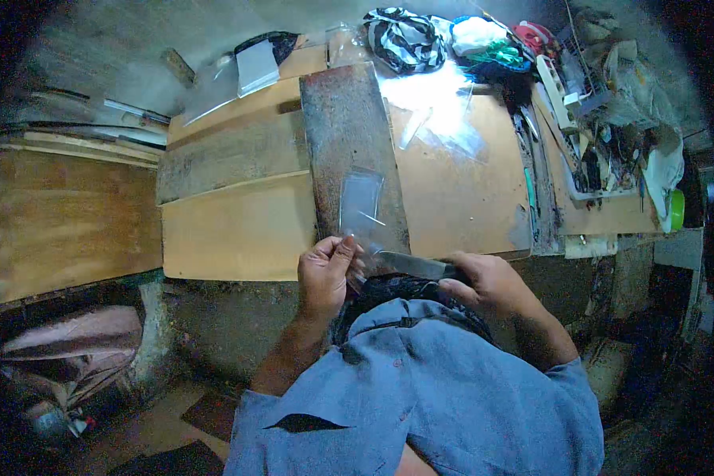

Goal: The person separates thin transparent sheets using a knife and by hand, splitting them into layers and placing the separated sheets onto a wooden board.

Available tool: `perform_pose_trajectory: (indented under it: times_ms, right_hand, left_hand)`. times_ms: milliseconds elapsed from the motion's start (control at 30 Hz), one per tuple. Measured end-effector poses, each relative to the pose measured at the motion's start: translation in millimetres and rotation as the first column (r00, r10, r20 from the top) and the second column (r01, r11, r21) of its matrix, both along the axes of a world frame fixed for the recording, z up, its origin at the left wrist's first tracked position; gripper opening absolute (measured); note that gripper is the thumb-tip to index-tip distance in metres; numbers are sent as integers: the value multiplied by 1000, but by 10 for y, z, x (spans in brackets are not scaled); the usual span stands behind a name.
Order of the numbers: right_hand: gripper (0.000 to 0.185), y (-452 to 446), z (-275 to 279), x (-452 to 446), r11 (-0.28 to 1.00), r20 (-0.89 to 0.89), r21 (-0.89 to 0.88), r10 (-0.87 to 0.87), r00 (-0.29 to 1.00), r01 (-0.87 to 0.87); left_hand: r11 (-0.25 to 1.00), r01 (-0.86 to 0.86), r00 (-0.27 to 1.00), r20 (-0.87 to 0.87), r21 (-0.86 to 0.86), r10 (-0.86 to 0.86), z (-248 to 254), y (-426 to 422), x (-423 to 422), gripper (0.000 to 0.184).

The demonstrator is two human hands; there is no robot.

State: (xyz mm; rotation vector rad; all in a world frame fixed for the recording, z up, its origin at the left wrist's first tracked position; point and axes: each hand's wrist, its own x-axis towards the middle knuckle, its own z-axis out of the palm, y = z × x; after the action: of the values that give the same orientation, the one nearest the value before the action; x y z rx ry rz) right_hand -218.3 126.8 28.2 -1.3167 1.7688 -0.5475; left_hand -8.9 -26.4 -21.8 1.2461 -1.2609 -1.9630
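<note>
At the near end of a long dark board [341,119], my left hand [323,278] is closed, thumb and fingers pinching a small piece of clear plastic [357,274]. My right hand [488,284] wraps around the dark handle of a knife [412,265]. Its broad grey blade points left, its tip close to my left fingers. On the board just beyond my left hand lies a flat, clear rectangular plastic piece [362,194]. A thin, bright strip [371,218] crosses its near right corner.
Under bright light at the back lie more clear plastic pieces [452,139]. A black-and-white patterned bag [406,41] sits behind them. To the right, a cluttered tray [607,193] holds tools, near a white power strip [555,91]. A white sheet [257,67] rests at the back left.
</note>
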Motion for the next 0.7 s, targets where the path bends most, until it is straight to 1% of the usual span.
perform_pose_trajectory:
  times_ms: [33,100,167,200,267,300,333,367,400,467,533,567,633,667,700]
  right_hand:
    - [41,-24,79,10,991,24,130,2,1000,-5]
    - [41,-26,-3,19,994,-4,108,14,1000,-13]
    - [42,-39,-31,29,996,-31,85,25,999,-22]
    - [40,-62,-29,43,995,-58,96,3,998,3]
    - [38,-103,-35,62,994,-83,105,-21,996,30]
    - [39,-126,-56,66,995,-107,97,6,994,5]
    - [39,-147,-79,70,996,-131,90,32,991,-21]
    - [39,-163,-103,77,996,-132,89,31,991,-20]
    - [40,-176,-126,86,997,-124,55,52,991,-45]
    - [41,-213,-167,93,997,-117,20,72,990,-70]
    - [41,-260,-186,84,994,-4,10,112,994,-112]
    - [41,-279,-179,75,994,-5,9,111,994,-111]
    - [39,-314,-167,56,988,72,-41,153,986,-150]
    - [39,-332,-148,40,988,71,-42,151,986,-149]
    - [36,-351,-112,19,984,70,-18,179,981,-178]
  left_hand:
    - [1000,3,1000,-16,24,-3,24,-10,-3,26]
    - [999,8,999,-33,47,-6,32,-8,-4,25]
    - [999,46,999,-25,12,-46,23,26,0,22]
    - [999,47,999,-26,9,-47,30,43,-1,22]
    - [979,197,980,18,-42,-197,55,79,1,20]
    - [963,268,963,32,-11,-268,28,85,10,15]
    - [963,270,963,32,-13,-269,22,93,13,15]
    - [944,328,944,37,-18,-328,18,105,15,12]
    - [922,386,922,43,-22,-385,19,115,14,10]
    - [921,389,921,25,2,-388,83,129,-14,8]
    - [886,451,888,41,110,-457,132,128,-23,9]
    - [885,452,888,40,109,-459,149,127,-21,9]
    - [836,529,846,-19,149,-532,174,126,5,8]
    - [835,530,846,-19,148,-533,192,128,20,8]
    - [813,569,813,70,120,-579,214,129,37,8]
